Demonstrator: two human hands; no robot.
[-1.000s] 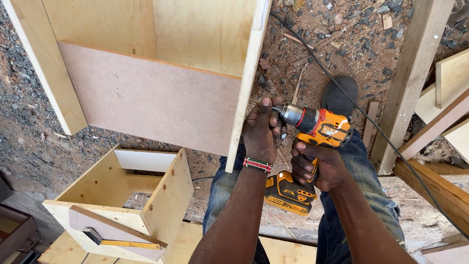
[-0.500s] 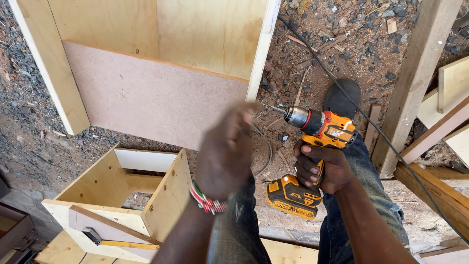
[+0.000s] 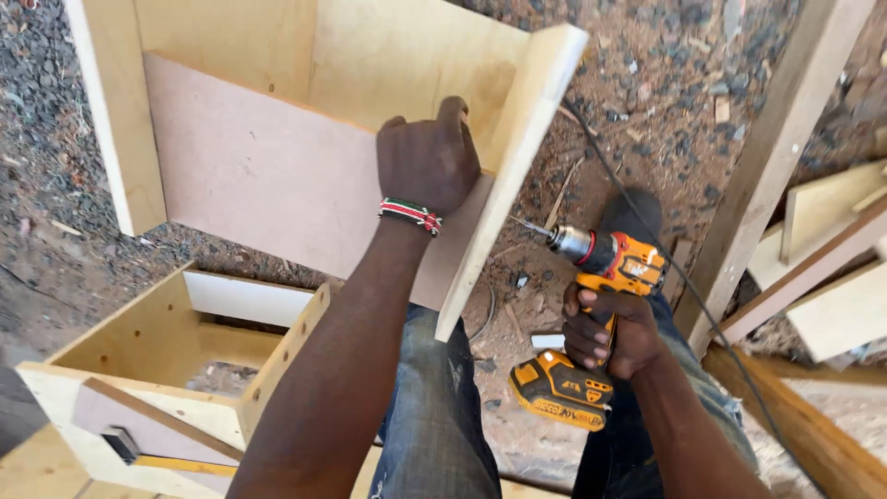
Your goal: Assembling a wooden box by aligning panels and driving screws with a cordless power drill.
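My left hand [image 3: 427, 159], with a striped bead bracelet at the wrist, rests inside an upturned plywood drawer box [image 3: 319, 69], fingers curled over the edge of its brown hardboard panel [image 3: 259, 185] next to the right side board [image 3: 506, 166]. My right hand [image 3: 605, 331] grips the handle of an orange and black cordless drill [image 3: 596, 305]. The drill's bit points left toward the outer face of that side board, a small gap away.
A second open plywood drawer box [image 3: 166, 370] lies at lower left. Timber beams [image 3: 785, 139] and board offcuts [image 3: 832, 268] stand at right. A black cable [image 3: 637, 212] runs across the gravel and sawdust ground. My knees in jeans are below.
My left hand left the drill's chuck, swung left and now rests on the hardboard panel inside the box. The drill stays pointed at the side board.
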